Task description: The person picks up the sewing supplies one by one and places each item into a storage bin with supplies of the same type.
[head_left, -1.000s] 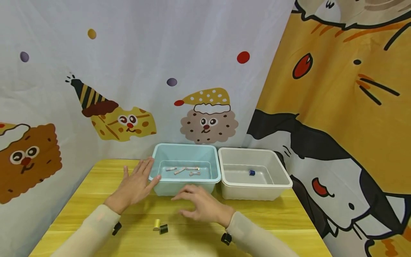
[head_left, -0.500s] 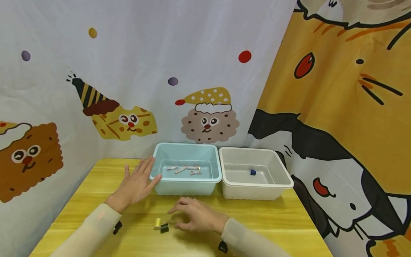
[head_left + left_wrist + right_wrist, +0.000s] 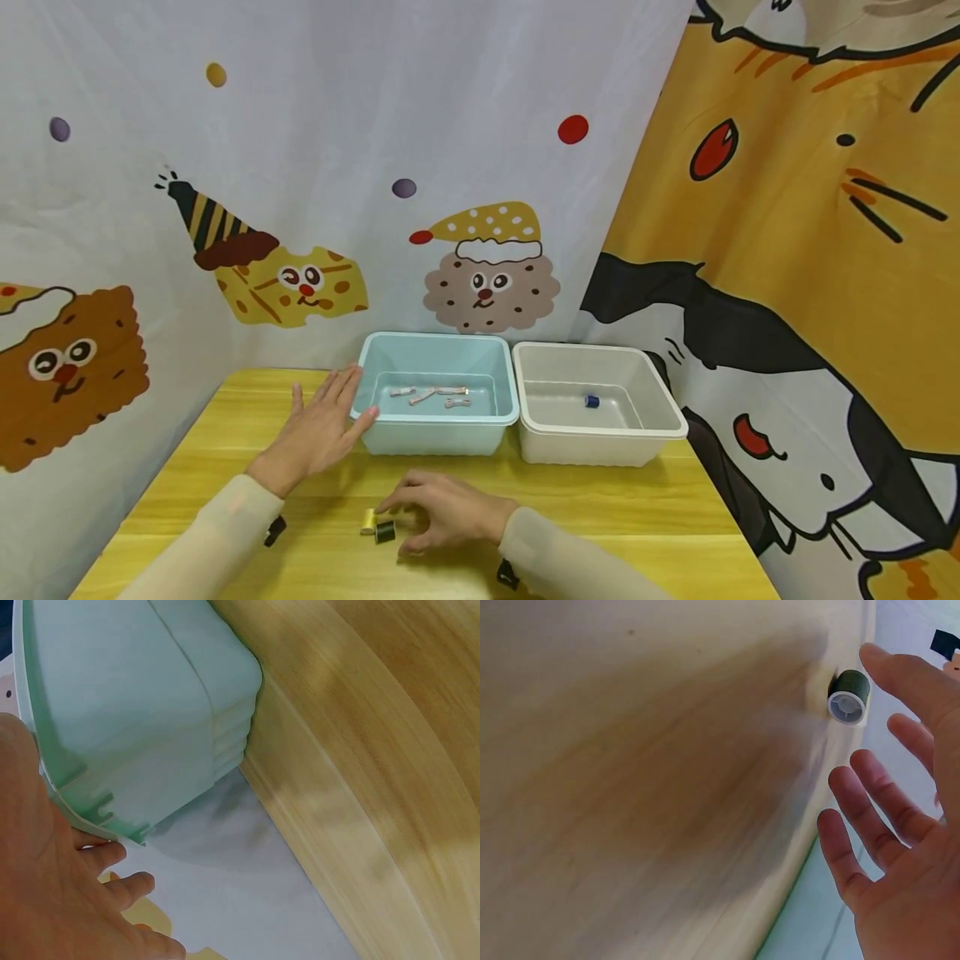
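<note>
Two thread spools lie side by side on the table: a yellow thread spool [image 3: 367,522] standing on end and a dark green thread spool [image 3: 385,532] on its side. My right hand [image 3: 450,512] hovers just right of them, thumb and fingers apart and nothing between them. In the right wrist view the dark green spool shows its white end near the thumb. My left hand [image 3: 318,425] rests with spread, straight fingers against the left rim of the light blue bin [image 3: 435,437]. The left wrist view shows its fingers [image 3: 135,889] by the bin's rim.
Several small pinkish clip-like pieces [image 3: 422,397] lie inside the light blue bin. Beside it on the right stands a cream bin [image 3: 592,450] holding a blue thread spool [image 3: 592,402]. A printed curtain [image 3: 480,125] hangs behind the wooden table [image 3: 600,533].
My right hand has come down and left from in front of the light blue bin to beside the two spools. My left hand has stayed at the bin's rim.
</note>
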Action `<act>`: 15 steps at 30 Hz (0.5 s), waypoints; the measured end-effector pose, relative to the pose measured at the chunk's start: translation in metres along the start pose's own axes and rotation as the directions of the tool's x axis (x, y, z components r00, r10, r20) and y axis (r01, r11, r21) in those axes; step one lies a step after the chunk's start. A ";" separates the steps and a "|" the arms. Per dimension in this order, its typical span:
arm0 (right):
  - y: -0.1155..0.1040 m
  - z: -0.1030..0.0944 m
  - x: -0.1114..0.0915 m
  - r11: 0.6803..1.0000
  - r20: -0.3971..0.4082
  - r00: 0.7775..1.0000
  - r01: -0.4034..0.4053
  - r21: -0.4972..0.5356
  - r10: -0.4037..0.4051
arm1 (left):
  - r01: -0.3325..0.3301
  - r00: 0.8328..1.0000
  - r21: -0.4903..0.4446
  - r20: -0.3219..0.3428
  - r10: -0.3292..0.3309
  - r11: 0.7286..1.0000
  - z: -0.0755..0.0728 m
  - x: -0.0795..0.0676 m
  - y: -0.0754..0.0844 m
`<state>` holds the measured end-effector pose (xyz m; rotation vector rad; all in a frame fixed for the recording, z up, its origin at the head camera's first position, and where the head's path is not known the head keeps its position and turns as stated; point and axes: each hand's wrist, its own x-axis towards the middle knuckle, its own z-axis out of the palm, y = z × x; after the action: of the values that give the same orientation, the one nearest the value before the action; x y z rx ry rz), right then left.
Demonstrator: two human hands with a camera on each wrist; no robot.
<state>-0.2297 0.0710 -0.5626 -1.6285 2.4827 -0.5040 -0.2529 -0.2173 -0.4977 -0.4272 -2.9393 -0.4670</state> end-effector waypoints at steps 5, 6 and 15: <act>0.004 0.005 0.008 0.999 0.043 0.999 0.005 0.051 -0.007 | 0.001 1.000 -0.005 0.000 -0.001 1.000 0.000 0.000 0.000; 0.005 0.006 0.009 0.998 0.049 0.999 0.008 0.057 -0.011 | 0.002 1.000 -0.005 0.001 -0.002 1.000 0.000 0.000 0.000; 0.009 0.010 0.015 0.993 0.070 0.997 0.023 0.119 -0.032 | 0.002 1.000 -0.013 -0.003 -0.002 1.000 0.000 0.000 0.000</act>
<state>-0.2409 0.0588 -0.5746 -1.6087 2.3356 -0.5732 -0.2529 -0.2173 -0.4975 -0.4245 -2.9352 -0.4873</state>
